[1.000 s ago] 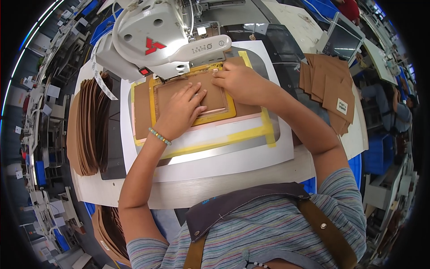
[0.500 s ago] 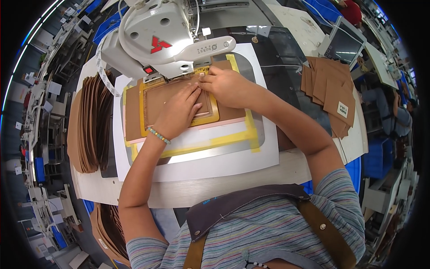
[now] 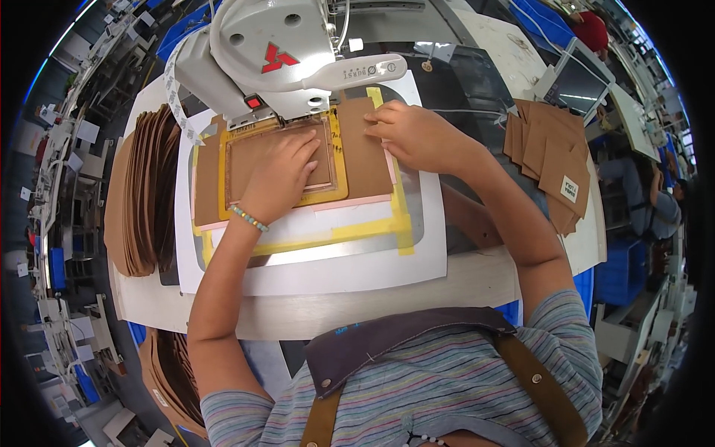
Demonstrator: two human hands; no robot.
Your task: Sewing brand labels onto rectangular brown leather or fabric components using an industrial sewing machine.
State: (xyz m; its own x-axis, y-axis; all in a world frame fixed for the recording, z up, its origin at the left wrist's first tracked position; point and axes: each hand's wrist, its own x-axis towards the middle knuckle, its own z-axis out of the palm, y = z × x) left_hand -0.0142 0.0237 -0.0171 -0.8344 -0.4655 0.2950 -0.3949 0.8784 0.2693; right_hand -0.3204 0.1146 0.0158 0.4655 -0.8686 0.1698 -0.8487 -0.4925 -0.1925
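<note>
My left hand (image 3: 279,171) lies open, fingers stretched out, on the brown panel inside a yellow rectangular frame (image 3: 339,164). Beneath the frame is a larger brown sheet (image 3: 365,167) with pink and yellow taped edges, resting on a metal plate and white paper (image 3: 313,272). The white sewing machine head (image 3: 290,59) hangs over the frame's back edge, hiding part of it. My right hand (image 3: 413,138) is open, fingers curved and apart, touching the right part of the brown sheet outside the frame, near its taped edge.
A thick stack of brown pieces (image 3: 141,194) stands at the left; more brown pieces (image 3: 551,167) lie fanned at the right, below a screen (image 3: 577,78). Blue bins (image 3: 625,276) are beside the table. Two other people (image 3: 655,201) (image 3: 592,30) work at the right.
The frame, sheet and white paper have shifted left and slightly back under the machine. My left hand moved with them; my right hand left the frame's corner for the sheet's right side.
</note>
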